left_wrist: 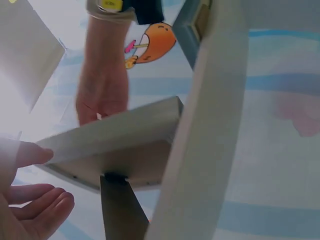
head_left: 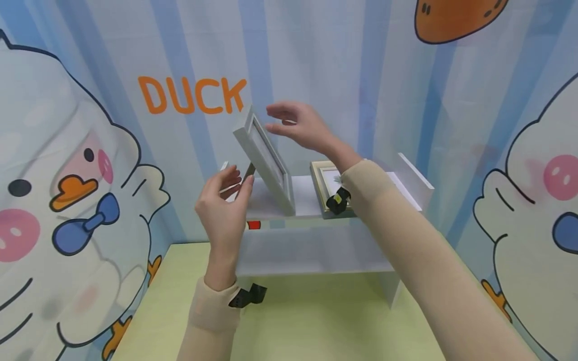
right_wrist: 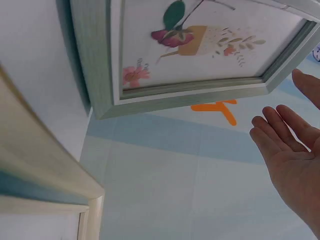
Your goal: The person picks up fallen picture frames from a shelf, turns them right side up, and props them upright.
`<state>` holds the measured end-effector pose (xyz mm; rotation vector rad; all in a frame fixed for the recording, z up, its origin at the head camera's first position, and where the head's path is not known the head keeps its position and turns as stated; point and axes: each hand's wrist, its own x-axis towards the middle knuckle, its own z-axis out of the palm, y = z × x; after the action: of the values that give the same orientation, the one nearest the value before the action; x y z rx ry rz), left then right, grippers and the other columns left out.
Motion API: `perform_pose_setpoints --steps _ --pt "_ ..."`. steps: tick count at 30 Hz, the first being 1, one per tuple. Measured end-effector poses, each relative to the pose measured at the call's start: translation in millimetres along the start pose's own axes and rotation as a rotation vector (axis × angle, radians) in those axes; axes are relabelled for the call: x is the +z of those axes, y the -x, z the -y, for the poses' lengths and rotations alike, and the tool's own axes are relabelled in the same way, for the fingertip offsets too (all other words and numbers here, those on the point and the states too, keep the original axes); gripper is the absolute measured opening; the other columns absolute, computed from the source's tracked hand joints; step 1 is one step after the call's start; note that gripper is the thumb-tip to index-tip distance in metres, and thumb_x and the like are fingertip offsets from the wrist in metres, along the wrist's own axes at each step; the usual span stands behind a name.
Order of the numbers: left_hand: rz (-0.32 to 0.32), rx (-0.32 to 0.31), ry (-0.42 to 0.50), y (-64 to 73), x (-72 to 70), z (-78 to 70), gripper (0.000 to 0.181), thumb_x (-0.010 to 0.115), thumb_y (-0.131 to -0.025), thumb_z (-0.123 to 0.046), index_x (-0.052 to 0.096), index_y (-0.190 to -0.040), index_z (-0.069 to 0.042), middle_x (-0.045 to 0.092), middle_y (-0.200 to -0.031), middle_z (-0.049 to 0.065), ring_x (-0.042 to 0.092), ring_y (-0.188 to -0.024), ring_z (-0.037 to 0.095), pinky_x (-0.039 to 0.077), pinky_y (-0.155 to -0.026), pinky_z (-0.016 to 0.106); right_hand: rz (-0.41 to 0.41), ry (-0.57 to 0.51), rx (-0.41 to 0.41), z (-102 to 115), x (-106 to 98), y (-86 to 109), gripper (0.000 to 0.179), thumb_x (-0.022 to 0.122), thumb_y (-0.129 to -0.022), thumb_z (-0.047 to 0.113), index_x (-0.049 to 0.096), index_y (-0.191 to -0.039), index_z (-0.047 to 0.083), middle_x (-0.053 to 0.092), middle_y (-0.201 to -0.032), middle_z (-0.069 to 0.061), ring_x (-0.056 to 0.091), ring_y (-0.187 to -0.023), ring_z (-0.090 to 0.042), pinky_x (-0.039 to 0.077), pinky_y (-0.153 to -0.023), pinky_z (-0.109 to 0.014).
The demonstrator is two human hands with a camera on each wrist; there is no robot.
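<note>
A pale grey-green picture frame [head_left: 264, 170] leans back on the white shelf unit's top, its dark support leg [left_wrist: 120, 205] swung out behind. Pressed flowers [right_wrist: 172, 37] show inside it in the right wrist view. My left hand [head_left: 223, 200] is behind the frame near the leg, fingers loosely bent. In the left wrist view its thumb tip [left_wrist: 46, 154] overlaps the frame's edge, and nothing is in its grasp. On the other side, my right hand [head_left: 302, 125] hovers beside the frame's upper edge, fingers extended and apart from it.
A second, cream-coloured frame [head_left: 318, 185] lies on the shelf top to the right, partly covered by my right sleeve. The white shelf unit [head_left: 316, 253] stands on a pale yellow-green table [head_left: 189, 291], with a raised side panel [head_left: 415, 180] at right. A printed duck curtain [head_left: 311, 55] hangs behind.
</note>
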<state>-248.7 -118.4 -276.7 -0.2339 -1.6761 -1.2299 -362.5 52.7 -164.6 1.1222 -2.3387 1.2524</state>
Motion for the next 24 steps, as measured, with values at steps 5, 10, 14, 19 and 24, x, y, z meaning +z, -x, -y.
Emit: perform_pose_setpoints --steps 5,10,14,19,24 --pt "0.022 -0.029 0.013 -6.1 11.0 -12.7 0.037 0.076 -0.081 -0.026 0.068 -0.110 -0.006 0.066 -0.099 0.011 0.066 -0.088 0.017 0.057 -0.080 0.028 0.042 0.022 0.162 -18.0 -2.0 -3.0 0.053 0.065 -0.090 0.021 0.048 -0.136 0.001 0.054 -0.136 -0.014 0.051 -0.126 -0.025 0.042 -0.106 -0.033" --pt "0.030 -0.052 0.021 -6.1 20.5 -17.2 0.034 0.077 -0.080 -0.024 0.067 -0.105 -0.003 0.064 -0.095 0.011 0.065 -0.087 0.018 0.056 -0.081 0.028 0.102 -0.022 0.273 -30.1 0.4 -5.4 0.052 0.064 -0.091 0.021 0.047 -0.136 0.002 0.054 -0.135 -0.015 0.053 -0.123 -0.024 0.042 -0.105 -0.035" --pt "0.042 -0.041 0.031 -4.6 25.7 -16.5 0.031 0.077 -0.079 -0.024 0.066 -0.100 -0.004 0.063 -0.092 0.011 0.063 -0.085 0.020 0.057 -0.079 0.033 0.162 -0.031 0.326 -33.6 3.0 -7.7 0.050 0.062 -0.092 0.019 0.048 -0.136 0.003 0.055 -0.134 -0.014 0.053 -0.122 -0.024 0.041 -0.106 -0.036" --pt "0.041 0.015 -0.001 -3.6 29.4 -15.9 0.030 0.077 -0.080 -0.023 0.066 -0.100 -0.004 0.063 -0.091 0.010 0.062 -0.085 0.021 0.056 -0.076 0.035 0.244 -0.043 0.382 -34.1 6.4 -11.1 0.050 0.062 -0.092 0.018 0.047 -0.137 0.002 0.054 -0.136 -0.013 0.053 -0.123 -0.024 0.043 -0.105 -0.033" --pt "0.040 0.044 -0.016 -4.5 31.5 -17.5 0.030 0.076 -0.080 -0.021 0.065 -0.102 -0.004 0.062 -0.092 0.011 0.061 -0.085 0.023 0.056 -0.075 0.034 0.305 -0.112 0.418 -34.8 10.1 -12.7 0.052 0.060 -0.093 0.016 0.043 -0.139 0.000 0.050 -0.139 -0.013 0.050 -0.126 -0.024 0.043 -0.106 -0.032"
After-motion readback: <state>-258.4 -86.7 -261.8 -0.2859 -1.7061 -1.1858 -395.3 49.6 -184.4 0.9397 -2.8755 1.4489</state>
